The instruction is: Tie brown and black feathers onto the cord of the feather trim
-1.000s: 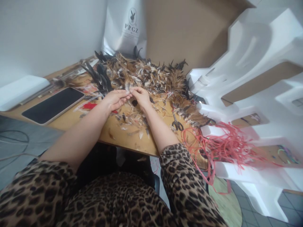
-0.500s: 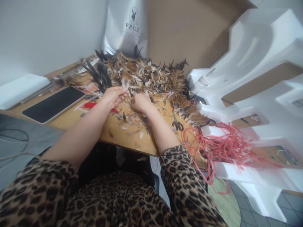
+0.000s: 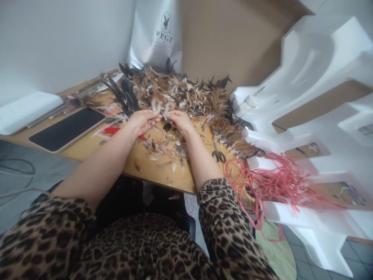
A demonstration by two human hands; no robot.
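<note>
My left hand (image 3: 142,121) and my right hand (image 3: 181,120) meet fingertip to fingertip at the near edge of a big heap of brown, black and white feathers (image 3: 186,93) on a wooden table (image 3: 87,146). Both hands are closed in a pinch on a small bunch of feathers (image 3: 161,111) held between them. Loose small feathers (image 3: 163,151) lie scattered on the table below the hands.
A dark phone (image 3: 65,129) lies at the left, a white slab (image 3: 25,111) beyond it. Black scissors (image 3: 218,153) lie right of my right forearm. Red cords (image 3: 271,181) spill over white foam packing (image 3: 314,97) at the right. A silver bag (image 3: 159,35) stands behind.
Half a second ago my right hand had dropped to the table among the loose feathers; it has come back up to meet my left hand at the bunch.
</note>
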